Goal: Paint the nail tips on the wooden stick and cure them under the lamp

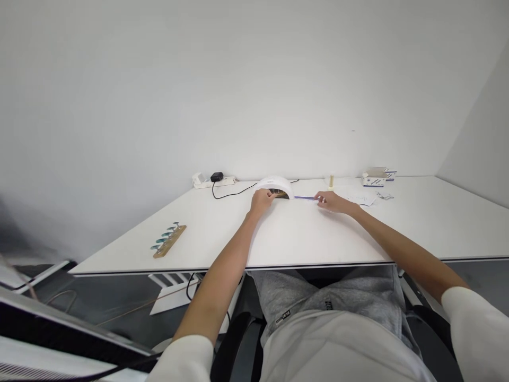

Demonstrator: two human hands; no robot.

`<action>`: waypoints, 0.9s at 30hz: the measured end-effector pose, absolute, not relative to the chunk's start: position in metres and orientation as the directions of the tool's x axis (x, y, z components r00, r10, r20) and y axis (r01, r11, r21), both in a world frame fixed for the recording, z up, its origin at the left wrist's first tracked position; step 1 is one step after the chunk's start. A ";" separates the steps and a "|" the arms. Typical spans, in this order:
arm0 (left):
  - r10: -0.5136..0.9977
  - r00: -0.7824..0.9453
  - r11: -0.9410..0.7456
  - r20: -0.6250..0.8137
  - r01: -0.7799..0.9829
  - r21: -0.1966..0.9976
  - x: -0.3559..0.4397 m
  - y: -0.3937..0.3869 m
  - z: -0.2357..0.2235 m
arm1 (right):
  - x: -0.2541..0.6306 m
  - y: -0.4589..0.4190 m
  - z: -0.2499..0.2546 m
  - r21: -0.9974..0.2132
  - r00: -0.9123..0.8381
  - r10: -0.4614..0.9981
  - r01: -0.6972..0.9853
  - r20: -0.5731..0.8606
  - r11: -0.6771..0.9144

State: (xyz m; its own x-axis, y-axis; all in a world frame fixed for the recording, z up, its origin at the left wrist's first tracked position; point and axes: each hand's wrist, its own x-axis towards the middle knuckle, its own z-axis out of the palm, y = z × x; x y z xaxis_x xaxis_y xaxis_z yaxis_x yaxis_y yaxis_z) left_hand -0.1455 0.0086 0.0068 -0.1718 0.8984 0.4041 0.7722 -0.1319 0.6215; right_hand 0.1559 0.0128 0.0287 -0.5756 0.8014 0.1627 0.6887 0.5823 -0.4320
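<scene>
A white domed lamp (pixel 275 184) stands at the far middle of the white table (pixel 302 239), its black cable running left. My left hand (pixel 261 200) reaches to the lamp's front opening with fingers curled at something small and brownish there that I cannot make out. My right hand (pixel 331 201) lies to the right of the lamp, fingers pinched on a thin purple stick (pixel 305 198) that lies along the table and points toward the lamp.
A wooden strip (pixel 170 241) with several teal-tipped pieces lies near the table's left front edge. A white power strip (pixel 208 182) with a black plug sits by the wall. White boxes (pixel 374 179), papers and a small upright stick (pixel 331 182) stand at the right back.
</scene>
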 end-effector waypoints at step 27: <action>0.904 -0.006 -0.308 0.428 0.686 0.659 -0.146 0.017 0.001 | -0.016 0.084 0.069 -0.175 -0.594 0.788 0.768 0.163 0.616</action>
